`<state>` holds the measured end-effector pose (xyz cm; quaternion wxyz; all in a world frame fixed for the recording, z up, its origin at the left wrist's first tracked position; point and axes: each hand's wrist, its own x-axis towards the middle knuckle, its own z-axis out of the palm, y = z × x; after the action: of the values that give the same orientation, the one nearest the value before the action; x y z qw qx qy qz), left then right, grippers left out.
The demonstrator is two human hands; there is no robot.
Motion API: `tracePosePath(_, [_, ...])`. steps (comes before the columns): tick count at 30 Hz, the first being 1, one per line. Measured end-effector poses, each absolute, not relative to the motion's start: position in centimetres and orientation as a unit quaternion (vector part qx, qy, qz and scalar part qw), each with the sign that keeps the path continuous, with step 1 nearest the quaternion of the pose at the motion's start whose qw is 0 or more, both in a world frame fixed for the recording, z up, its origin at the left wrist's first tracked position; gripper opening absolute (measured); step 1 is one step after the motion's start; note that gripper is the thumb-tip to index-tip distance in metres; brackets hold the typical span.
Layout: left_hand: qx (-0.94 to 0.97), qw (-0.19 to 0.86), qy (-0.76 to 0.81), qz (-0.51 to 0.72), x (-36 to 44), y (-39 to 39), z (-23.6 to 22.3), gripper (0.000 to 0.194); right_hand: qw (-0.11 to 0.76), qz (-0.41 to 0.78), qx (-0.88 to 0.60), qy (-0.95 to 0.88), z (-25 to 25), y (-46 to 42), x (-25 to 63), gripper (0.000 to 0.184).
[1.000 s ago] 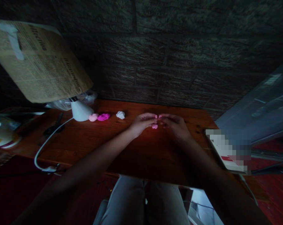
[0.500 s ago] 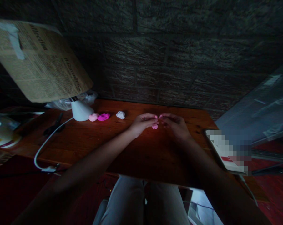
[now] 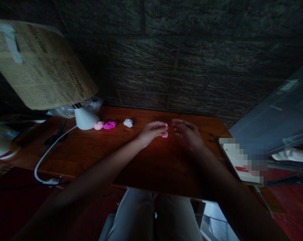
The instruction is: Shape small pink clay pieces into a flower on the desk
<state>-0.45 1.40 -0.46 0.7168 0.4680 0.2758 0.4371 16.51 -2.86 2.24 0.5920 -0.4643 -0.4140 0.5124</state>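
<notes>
My left hand (image 3: 151,131) rests on the wooden table (image 3: 96,150) with its fingers curled round a small light pink lump of clay (image 3: 164,135) that shows under its fingertips. My right hand (image 3: 185,132) lies just to the right of it, fingers bent and pinched together, a small gap away from the left fingertips. Whether the right hand holds a bit of clay is too dark to tell. Further left on the table lie a pale pink lump (image 3: 99,125), a magenta lump (image 3: 109,125) and a white lump (image 3: 128,123).
A white lamp base (image 3: 84,117) with a newspaper-covered shade (image 3: 38,67) stands at the back left, its white cable (image 3: 44,157) looping to the table's front edge. Dark scissors (image 3: 56,134) lie left. A book (image 3: 241,160) sits at the right edge. A brick wall is behind.
My two hands, whose fingertips met over the pink lump, have parted slightly; the right hand has drawn a little to the right. The view has shifted slightly.
</notes>
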Motion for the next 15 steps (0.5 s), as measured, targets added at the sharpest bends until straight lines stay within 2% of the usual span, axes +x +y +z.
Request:
tracePosePath(8, [0.473,0.714,0.281,0.433,-0.47,1.37,-0.27,0.034,0.597,0.508,-0.472,-0.404,1.96,-2.73,16.67,0.039])
tracePosePath(15, [0.471,0.709,0.297,0.432,-0.45,1.13,0.02,0.032,0.582,0.494,-0.485,-0.426,1.55,-2.49,16.93,0.027])
